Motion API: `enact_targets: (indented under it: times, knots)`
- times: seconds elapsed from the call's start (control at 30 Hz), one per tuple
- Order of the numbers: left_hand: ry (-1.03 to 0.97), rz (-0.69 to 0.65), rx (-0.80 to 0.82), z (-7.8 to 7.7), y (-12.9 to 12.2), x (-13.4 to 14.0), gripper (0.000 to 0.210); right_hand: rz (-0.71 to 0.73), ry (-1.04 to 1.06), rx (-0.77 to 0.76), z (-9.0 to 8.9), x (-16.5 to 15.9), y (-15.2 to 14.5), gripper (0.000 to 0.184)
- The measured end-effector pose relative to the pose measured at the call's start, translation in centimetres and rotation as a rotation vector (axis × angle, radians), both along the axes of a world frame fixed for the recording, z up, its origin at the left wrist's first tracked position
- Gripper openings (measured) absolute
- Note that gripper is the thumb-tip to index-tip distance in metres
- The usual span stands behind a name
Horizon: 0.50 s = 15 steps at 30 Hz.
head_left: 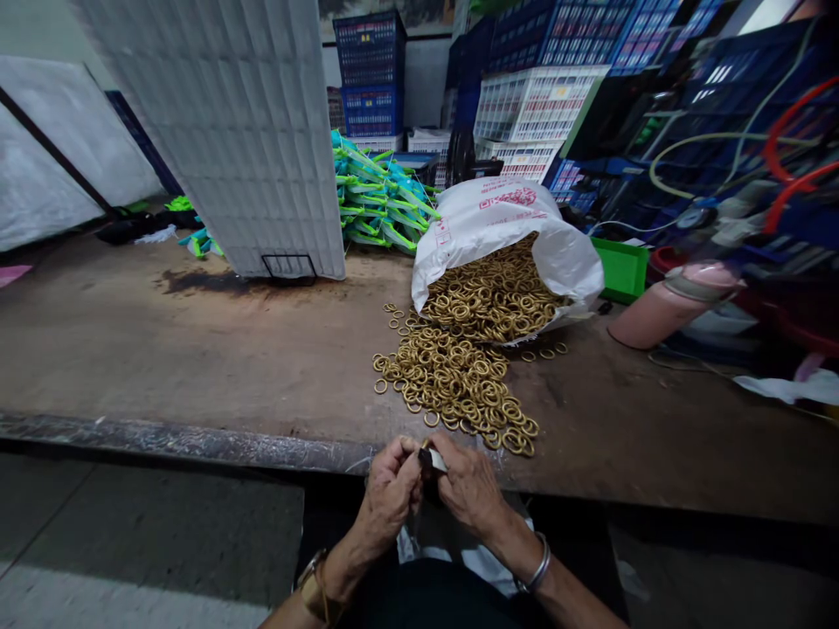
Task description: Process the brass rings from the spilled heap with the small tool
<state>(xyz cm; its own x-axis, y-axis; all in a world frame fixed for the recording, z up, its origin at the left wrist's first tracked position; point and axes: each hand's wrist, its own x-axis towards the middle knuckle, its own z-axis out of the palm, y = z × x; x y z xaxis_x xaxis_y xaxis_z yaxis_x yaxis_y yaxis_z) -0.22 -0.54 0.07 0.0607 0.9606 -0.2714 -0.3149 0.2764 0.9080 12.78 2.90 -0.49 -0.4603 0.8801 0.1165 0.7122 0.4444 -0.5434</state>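
Observation:
My left hand [390, 489] and my right hand [468, 489] meet fingertip to fingertip just in front of the table edge, both closed in a pinch. Between them shows part of a brass-coloured ring [425, 444], with a small black piece [426, 457] against it. A short white strip [438, 460] lies by my right fingers; whether it joins the black piece I cannot tell. Just beyond my hands, a heap of brass-coloured rings [459, 371] spills over the table from a white sack [498, 205] lying on its side.
The brown wooden table [262, 358] spans the view. On it stand a tall grey-white ribbed panel [262, 131], a pile of green and turquoise pieces [384, 192], a green tray [620, 266] and a pink cylinder [669, 306]. Blue crates [370, 52] and white crates [537, 100] are stacked behind.

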Motion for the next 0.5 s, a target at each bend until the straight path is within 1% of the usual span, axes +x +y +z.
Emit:
enact_targets:
  times: [0.17, 0.27, 0.5]
  knots:
    - [0.023, 0.012, 0.004, -0.04, -0.07, 0.12, 0.033, -0.038, -0.052, 0.022, 0.05, -0.27, -0.01, 0.022]
    - [0.013, 0.024, 0.033, -0.21, -0.09, 0.15, 0.033, -0.051, -0.064, -0.001, 0.15, -0.45, -0.07, 0.021]
    - [0.064, 0.044, 0.068, -0.41, -0.14, -0.12, 0.029, -0.057, -0.086, -0.043, 0.72, -0.64, -0.2, 0.022]
